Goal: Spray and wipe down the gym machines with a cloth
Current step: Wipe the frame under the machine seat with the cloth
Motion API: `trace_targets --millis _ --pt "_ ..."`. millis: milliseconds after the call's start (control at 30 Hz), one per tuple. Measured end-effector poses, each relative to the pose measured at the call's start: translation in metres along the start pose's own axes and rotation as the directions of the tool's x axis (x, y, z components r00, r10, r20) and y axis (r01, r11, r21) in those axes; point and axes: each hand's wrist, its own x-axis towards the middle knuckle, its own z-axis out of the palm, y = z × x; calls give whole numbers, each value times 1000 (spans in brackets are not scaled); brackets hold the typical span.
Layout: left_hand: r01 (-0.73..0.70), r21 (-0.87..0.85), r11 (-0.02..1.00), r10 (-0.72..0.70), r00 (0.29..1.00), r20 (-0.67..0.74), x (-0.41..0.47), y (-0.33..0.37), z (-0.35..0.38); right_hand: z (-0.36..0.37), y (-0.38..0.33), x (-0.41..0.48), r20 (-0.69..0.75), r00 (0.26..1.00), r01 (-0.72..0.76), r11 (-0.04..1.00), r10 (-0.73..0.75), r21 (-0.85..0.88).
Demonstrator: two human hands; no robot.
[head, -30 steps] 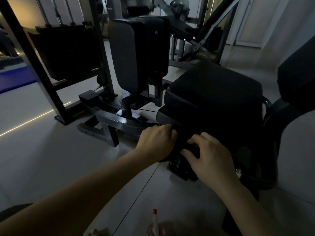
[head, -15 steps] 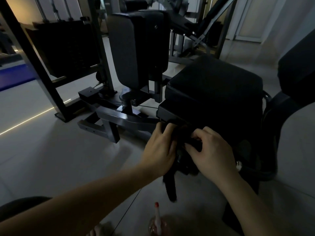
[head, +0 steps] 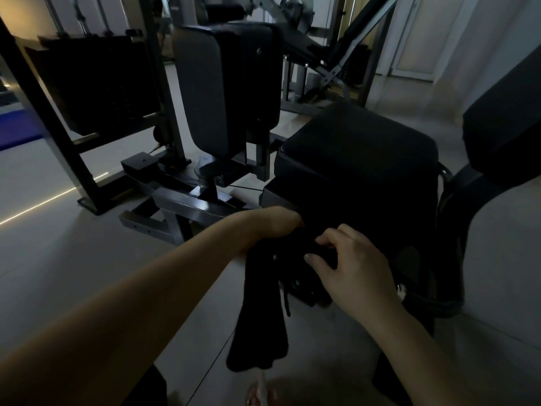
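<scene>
Pretty dim gym shot, so some details just can't be made out. The dark cloth is held up in front of the gym machine, right at the front edge of its black seat pad. Most of the cloth is left hanging straight down in a long bunch toward the floor, without touching it as far as can be seen.

The top of the cloth is gripped by the left hand. Its fingers are curled down around the fabric, though the tips are hidden by the hand itself. The right hand is placed just beside it, with thumb and fingers bent together and pinched on a dark fold. That fold looks like another part of the same cloth, but black on black makes it hard to be sure where fabric ends and machine begins.

A spray bottle can be spotted at the bottom edge, standing on the floor directly under the hanging end, with its top covered by the cloth.

Further back, a grey upright pad is mounted on the frame, a weight stack is seen to the left, and a blue mat is laid at the far left edge.
</scene>
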Motion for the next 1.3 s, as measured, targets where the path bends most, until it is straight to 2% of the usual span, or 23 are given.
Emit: trace_targets --millis 67,133,233,267,300,333,367,433,467,500,567,633,667,700,733,800,867,967,1033,1100,1167,1233,1300 --pt "65 -387 920 -39 997 73 -13 -7 -1 -1 -1 0 -2 1000 3 1000 -3 -2" --pt "50 -622 781 -38 999 32 -22 -16 10 0 -1 -1 -13 1000 -2 1000 3 18" --pt "1 -916 400 -148 987 -63 -28 -29 45 2 0 -1 -26 1000 -11 999 12 30" --pt "-57 -938 343 -174 977 -123 -28 -34 57 3 -1 -1 -23 1000 -13 1000 13 29" --pt "-121 -911 394 -194 958 -211 -29 -38 65 3 0 -1 -20 1000 -15 999 15 30" --pt "-184 -844 505 -193 928 -318 -32 -40 69 3 0 -2 -17 1000 -14 999 15 32" --pt "-265 -736 623 -132 891 -434 -35 -43 72 3 1 -2 -17 1000 -10 999 11 33" --pt "-456 -377 807 163 784 -600 -37 -51 73 3 1 -1 -20 1000 -3 999 4 36" --pt "-519 -127 845 345 712 -612 -38 -54 71 4 2 -1 -21 1000 -1 999 2 36" --pt "-518 116 847 483 662 -574 -35 -58 70 4 2 -1 -21 1000 1 999 0 32" --pt "-450 437 779 625 611 -485 -27 -57 59 4 3 0 -15 1000 8 1000 -8 27" --pt "-368 627 686 692 594 -409 -21 -48 43 3 3 -1 -16 1000 11 999 -10 35" --pt "-335 675 657 695 616 -370 -19 -42 35 4 2 -1 -21 1000 9 999 -9 33" --pt "-314 690 652 671 663 -332 -17 -35 28 4 2 -1 -23 1000 10 1000 -10 24" --pt "-285 676 679 602 743 -293 -13 -28 22 4 2 -1 -23 1000 13 1000 -13 13" --pt "-186 607 773 393 891 -227 -5 -12 12 4 1 -1 -21 1000 13 1000 -13 2" --pt "-104 479 872 189 973 -133 5 0 4 3 -1 -3 -27 1000 3 1000 -3 2" --pt "20 162 987 -25 999 28 8 3 -4 2 -6 -5 -55 998 0 1000 -1 -24" --pt "75 -95 993 -64 991 116 1 -3 -7 1 -7 -5 -47 999 -2 1000 1 -30" --pt "64 -223 973 -41 993 107 -4 -8 -6 1 -7 -4 -37 999 -16 999 15 -29" --pt "-16 -108 994 14 1000 -20 -4 -9 -2 1 -6 -4 -48 999 -21 999 19 -29" --pt "-147 207 967 183 969 -167 -5 -12 5 3 -4 -5 -62 998 -12 999 10 -35" --pt "-282 536 796 454 863 -221 -12 -23 14 6 -3 -7 -73 997 -14 999 12 -33"
